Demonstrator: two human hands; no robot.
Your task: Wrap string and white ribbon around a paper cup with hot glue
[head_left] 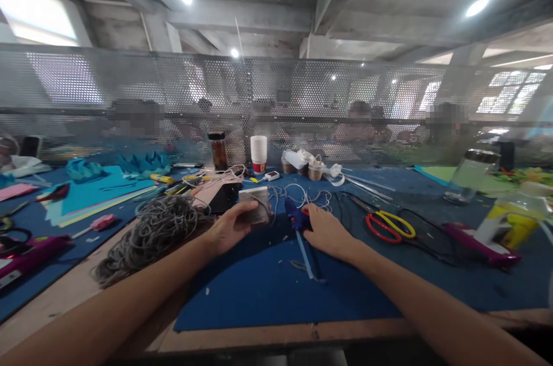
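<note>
My left hand (233, 229) is closed around a small grey block (254, 204) with cord along its side. In my right hand (327, 230) is a blue glue gun (294, 216), gripped at its handle. A translucent glue stick (305, 256) sticks out of the gun towards me. The gun's tip lies just right of the block, apart from it. Beside my left forearm lies a tangled heap of grey cord (151, 233). Loose thin cord (322, 197) curls on the blue mat (268, 297) beyond the glue gun.
Scissors (391, 226) with red and yellow handles lie right of my right hand. Farther right stand a glass jar (470, 178) and a purple glue gun (484, 244). Stacked paper cups (258, 154) and a dark bottle (218, 151) stand before a perforated metal screen (276, 86).
</note>
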